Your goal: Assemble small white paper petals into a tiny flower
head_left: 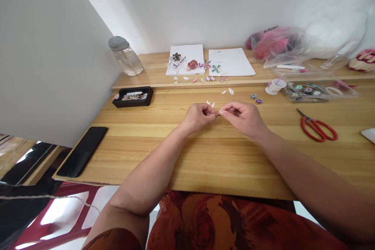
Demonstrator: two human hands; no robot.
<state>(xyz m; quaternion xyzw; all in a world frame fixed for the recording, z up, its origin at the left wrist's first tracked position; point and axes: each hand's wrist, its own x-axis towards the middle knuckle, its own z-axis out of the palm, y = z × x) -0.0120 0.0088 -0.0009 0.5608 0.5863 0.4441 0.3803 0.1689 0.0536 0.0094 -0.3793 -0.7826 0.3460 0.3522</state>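
Note:
Over the middle of the wooden desk, my left hand and my right hand meet almost fingertip to fingertip. Both are closed in a pinch. A thin dark sliver shows between the fingertips, too small to name. Just beyond my left fingers are small white petals; I cannot tell whether they are held or lie on the desk. Farther back lie two loose white petals. A blue spool and a purple spool sit past my right hand. Red-handled scissors rest to its right.
A black tray of beads, a phone and a water bottle stand left. White paper pads with flower pieces lie on the raised back ledge. At right are a clear plastic box, a white spool and plastic bags.

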